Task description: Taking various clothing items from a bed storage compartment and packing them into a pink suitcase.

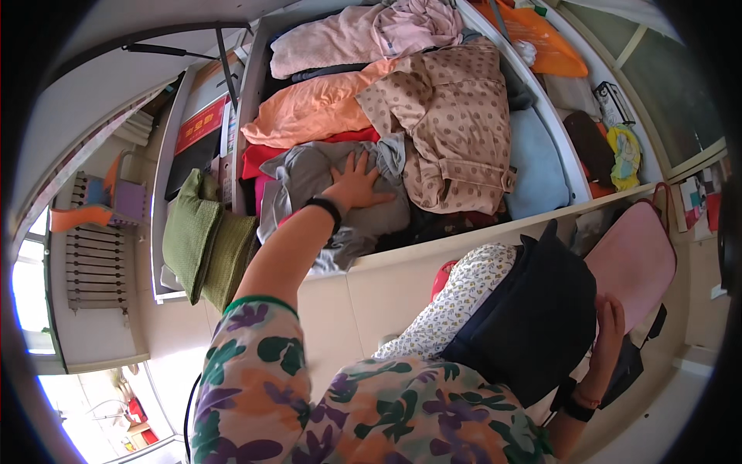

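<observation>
My left hand lies palm down on a crumpled grey garment, fingers spread. Clothes fill this compartment of a white storage bed. Right of the hand is a folded tan garment with brown dots; behind it lie orange cloth and red cloth. At the back are pink fleece and other pink clothing. My right hand is at the right edge of a dark navy cloth item, holding it against my body. Its thumb and the grip itself are partly hidden.
A black metal lift frame with a strut rises at left. Green cushions lean at the bed's left corner. A light blue folded item lies inside the right divider. A pink bag stands beyond my right hand. The bed's front board runs before me.
</observation>
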A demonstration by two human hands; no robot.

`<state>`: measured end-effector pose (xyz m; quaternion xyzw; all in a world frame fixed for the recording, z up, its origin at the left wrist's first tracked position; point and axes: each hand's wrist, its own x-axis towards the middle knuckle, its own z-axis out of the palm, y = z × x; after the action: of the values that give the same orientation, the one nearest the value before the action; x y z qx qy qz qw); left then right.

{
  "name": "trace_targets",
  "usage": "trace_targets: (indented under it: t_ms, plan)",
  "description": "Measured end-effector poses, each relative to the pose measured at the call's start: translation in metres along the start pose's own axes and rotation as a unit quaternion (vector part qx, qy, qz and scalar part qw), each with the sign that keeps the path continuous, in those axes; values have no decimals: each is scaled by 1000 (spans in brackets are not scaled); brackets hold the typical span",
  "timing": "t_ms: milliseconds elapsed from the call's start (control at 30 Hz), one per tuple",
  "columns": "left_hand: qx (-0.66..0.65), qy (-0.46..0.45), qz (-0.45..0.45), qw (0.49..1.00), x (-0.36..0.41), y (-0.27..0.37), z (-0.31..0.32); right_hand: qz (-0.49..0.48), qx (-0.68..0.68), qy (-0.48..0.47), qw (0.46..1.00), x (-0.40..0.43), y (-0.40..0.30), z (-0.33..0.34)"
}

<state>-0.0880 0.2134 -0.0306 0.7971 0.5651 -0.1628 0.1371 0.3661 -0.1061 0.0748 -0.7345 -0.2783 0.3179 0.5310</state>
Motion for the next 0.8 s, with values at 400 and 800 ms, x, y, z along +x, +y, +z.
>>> trace_targets:
  t_ms: [400, 800]
  plan:
    - [70, -14, 22, 997, -162, -34, -34, -45, -234, -142, 961, -13, 46, -22]
    - [37, -146, -21, 988, -111, -107, -30, -182, -345, -151, 908, -10, 58, 11]
